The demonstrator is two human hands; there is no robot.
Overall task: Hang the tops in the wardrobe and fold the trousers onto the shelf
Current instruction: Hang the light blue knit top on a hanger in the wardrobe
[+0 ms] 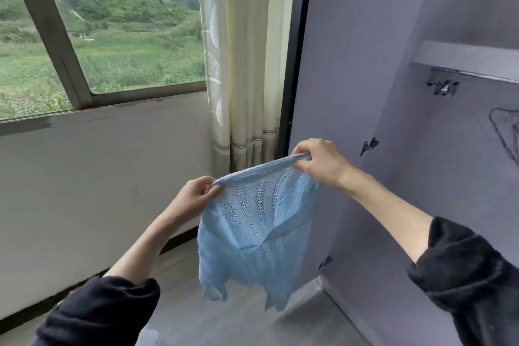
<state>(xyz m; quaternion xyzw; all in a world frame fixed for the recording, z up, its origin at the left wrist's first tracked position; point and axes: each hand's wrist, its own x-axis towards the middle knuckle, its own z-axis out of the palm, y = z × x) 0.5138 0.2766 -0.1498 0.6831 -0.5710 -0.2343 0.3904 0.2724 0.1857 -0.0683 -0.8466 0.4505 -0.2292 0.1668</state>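
Note:
A light blue open-knit top point(252, 236) hangs in the air in front of me, stretched by its upper edge between both hands. My left hand point(193, 196) pinches the left end of that edge. My right hand point(317, 163) grips the right end, a little higher. The open grey wardrobe point(365, 64) stands at the right, with a shelf point(466, 57) and a rail under it. A wire hanger point(505, 132) shows at the right edge inside. No trousers are in view.
A window point(98, 22) with a sill fills the upper left, above a white wall point(98, 177). A pale curtain point(247, 64) hangs between the window and the wardrobe door. Grey floor point(238, 323) lies below the top.

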